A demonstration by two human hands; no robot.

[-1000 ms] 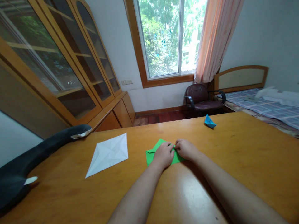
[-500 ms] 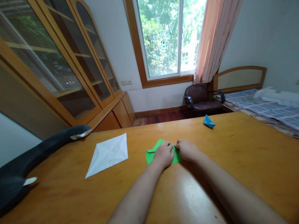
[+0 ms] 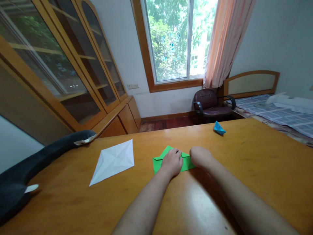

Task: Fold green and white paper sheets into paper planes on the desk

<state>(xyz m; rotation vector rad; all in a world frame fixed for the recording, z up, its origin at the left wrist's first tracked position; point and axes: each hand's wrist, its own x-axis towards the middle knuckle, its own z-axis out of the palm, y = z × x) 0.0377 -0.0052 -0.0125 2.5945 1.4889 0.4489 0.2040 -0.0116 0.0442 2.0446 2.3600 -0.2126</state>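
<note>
A sheet of green paper (image 3: pixel 187 163) lies on the wooden table, partly folded, with a pointed flap at its top. My left hand (image 3: pixel 173 161) rests on the middle of it, fingers stretched forward and pressing it down. At the paper's right end, my right hand (image 3: pixel 201 157) is closed with its fingers curled against the fold; the fingertips are mostly hidden. To the left lies a creased white sheet of paper (image 3: pixel 114 161), apart from both hands. A small blue paper boat (image 3: pixel 219 128) sits near the far edge.
A dark, curved object with white parts (image 3: pixel 46 156) occupies the table's (image 3: pixel 244 163) left side. Beyond the far edge are a maroon armchair (image 3: pixel 207 99), a bed (image 3: pixel 276 107) and a window (image 3: pixel 168 39). A glass-door cabinet (image 3: pixel 97 75) stands at left.
My right hand has slid to the right along the green paper's fold, from near the left fingers to the right end. My left hand has stayed in place.
</note>
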